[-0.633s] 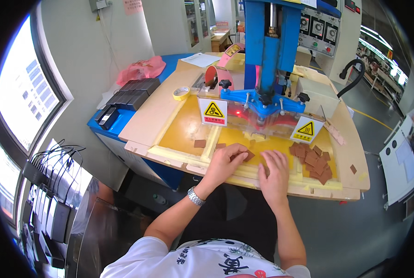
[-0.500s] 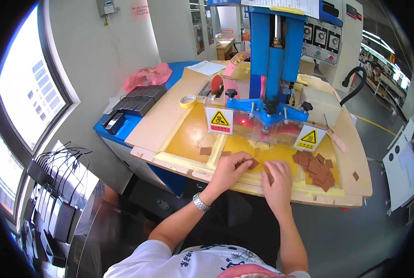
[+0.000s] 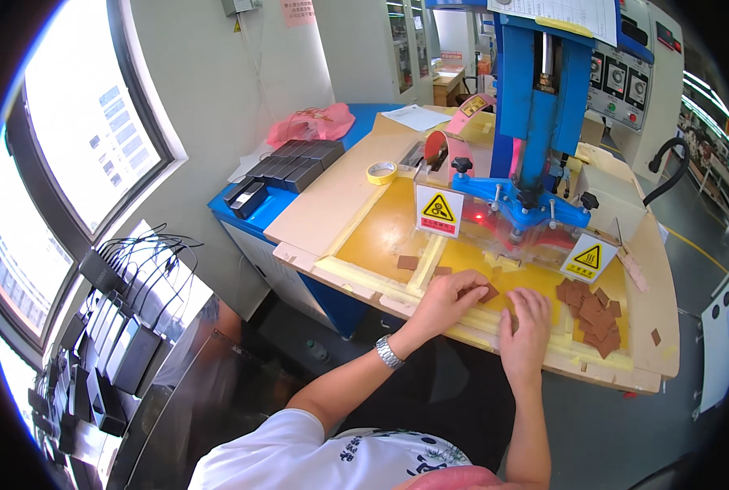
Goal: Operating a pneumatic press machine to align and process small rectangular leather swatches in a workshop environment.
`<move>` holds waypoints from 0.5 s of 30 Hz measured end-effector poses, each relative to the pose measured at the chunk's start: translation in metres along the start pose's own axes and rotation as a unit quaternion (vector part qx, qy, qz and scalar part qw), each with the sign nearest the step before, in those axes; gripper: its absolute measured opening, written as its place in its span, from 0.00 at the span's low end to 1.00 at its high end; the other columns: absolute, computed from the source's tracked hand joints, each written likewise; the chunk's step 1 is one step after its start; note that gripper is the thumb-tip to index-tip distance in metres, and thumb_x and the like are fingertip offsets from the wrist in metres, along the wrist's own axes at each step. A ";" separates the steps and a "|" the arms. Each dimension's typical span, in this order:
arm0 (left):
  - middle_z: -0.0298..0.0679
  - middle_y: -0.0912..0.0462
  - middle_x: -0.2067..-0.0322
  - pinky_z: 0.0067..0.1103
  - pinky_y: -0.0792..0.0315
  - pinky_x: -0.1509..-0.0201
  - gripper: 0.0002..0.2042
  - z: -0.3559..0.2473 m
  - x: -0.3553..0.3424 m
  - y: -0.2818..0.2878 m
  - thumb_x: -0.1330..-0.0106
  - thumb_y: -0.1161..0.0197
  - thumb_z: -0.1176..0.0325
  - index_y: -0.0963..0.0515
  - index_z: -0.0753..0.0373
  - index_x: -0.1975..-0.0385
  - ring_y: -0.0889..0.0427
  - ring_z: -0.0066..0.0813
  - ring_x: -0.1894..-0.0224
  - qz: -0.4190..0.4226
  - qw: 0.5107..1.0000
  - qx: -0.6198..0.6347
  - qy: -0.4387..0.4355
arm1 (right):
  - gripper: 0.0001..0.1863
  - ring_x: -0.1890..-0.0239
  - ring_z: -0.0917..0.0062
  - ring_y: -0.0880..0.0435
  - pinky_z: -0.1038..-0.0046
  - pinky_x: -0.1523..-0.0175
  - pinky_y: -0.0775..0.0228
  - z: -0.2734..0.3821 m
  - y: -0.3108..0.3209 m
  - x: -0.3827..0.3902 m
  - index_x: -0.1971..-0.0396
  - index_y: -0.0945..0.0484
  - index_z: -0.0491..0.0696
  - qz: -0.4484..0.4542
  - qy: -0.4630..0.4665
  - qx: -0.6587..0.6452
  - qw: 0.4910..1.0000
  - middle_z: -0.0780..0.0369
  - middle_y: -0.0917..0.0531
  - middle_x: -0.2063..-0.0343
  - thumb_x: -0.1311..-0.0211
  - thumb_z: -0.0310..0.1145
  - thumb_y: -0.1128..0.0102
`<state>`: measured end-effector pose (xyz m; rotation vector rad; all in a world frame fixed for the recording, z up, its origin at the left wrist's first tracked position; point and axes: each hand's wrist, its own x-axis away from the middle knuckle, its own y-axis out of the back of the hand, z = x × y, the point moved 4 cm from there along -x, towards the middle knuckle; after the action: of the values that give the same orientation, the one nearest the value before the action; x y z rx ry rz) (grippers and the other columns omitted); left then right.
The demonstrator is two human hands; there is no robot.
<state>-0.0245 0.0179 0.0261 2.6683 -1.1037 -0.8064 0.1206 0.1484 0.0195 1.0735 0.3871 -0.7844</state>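
Observation:
My left hand, with a metal watch on its wrist, is closed in a pinch on a thin brown square piece at its fingertips. Just to the right, my right hand hovers at the yellow work surface with fingers bent and thumb apart, and no piece shows in it. Beyond that hand lies a loose pile of similar brown pieces. Another brown piece rests flat to the left, and one more is partly hidden behind my left hand.
Ahead stands a blue press with a clear guard bearing two warning signs. A yellow tape roll sits on the board's left. Black boxes line a blue bench. Cables and dark devices stand at lower left. A single brown piece lies near the right edge.
The whole view has swung left, so the scene sits farther right in the picture. My hands keep nearly the same place over the board, with the brown piece still in my left fingers.

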 end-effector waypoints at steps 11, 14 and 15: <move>0.39 0.08 0.62 0.21 0.19 0.55 0.07 -0.003 0.001 -0.002 0.21 0.34 0.72 0.17 0.70 0.51 0.13 0.22 0.63 0.007 1.000 -0.002 0.003 | 0.14 0.33 0.53 0.23 0.48 0.22 0.39 0.000 0.001 0.001 0.49 0.15 0.39 -0.010 0.014 0.016 1.000 0.52 0.17 0.41 0.32 0.26 0.34; 0.39 0.08 0.62 0.21 0.19 0.55 0.07 -0.004 0.002 -0.002 0.21 0.34 0.73 0.16 0.69 0.51 0.13 0.22 0.63 0.008 1.000 -0.005 0.009 | 0.14 0.33 0.52 0.23 0.48 0.22 0.38 0.001 0.001 0.001 0.49 0.15 0.39 -0.009 0.017 0.019 1.000 0.52 0.17 0.41 0.32 0.26 0.34; 0.39 0.08 0.62 0.21 0.19 0.55 0.07 -0.003 0.002 -0.002 0.21 0.34 0.73 0.16 0.69 0.51 0.13 0.22 0.63 0.008 1.000 -0.004 0.010 | 0.13 0.33 0.52 0.23 0.48 0.22 0.38 0.000 0.001 0.001 0.49 0.15 0.39 -0.007 0.018 0.020 1.000 0.52 0.17 0.41 0.32 0.26 0.34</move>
<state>-0.0205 0.0176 0.0276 2.6510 -1.1134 -0.7794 0.1218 0.1480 0.0196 1.1248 0.4122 -0.7891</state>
